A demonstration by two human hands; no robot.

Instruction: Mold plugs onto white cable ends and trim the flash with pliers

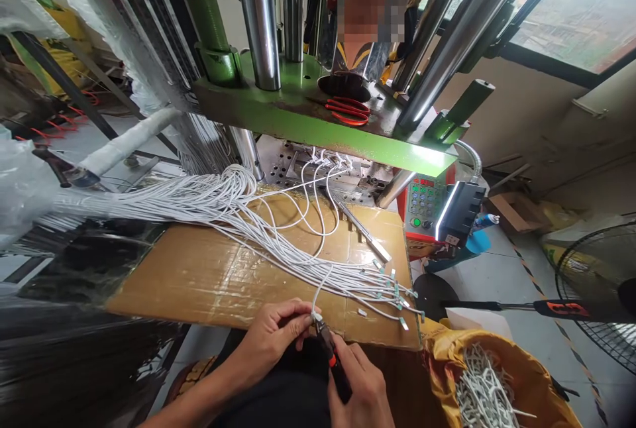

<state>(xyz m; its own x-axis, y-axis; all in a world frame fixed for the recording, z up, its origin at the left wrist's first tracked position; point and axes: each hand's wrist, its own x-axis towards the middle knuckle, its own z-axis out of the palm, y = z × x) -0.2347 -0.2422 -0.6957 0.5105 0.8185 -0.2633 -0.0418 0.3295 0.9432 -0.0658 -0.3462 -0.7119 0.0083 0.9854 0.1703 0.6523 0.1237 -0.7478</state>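
Note:
My left hand [271, 338] is closed, pinching the connector end of one white cable [317, 294] just off the near edge of the cardboard sheet [199, 279]. My right hand [358, 385] is closed round the dark handle of a small cutting tool [332, 355] with a red spot; its tip touches the cable end beside my left fingers. A bundle of several white cables [209, 199] runs from the left across the cardboard, their connector ends [392, 292] fanned out at the right near edge.
A green press [308, 116] with chrome columns stands behind, several cables plugged into its mould [328, 166]. Red scissors [350, 110] lie on its plate. Another person sits behind the machine. A yellow bag of white scraps [489, 381] is at right, near a control panel [422, 203] and a fan [601, 289].

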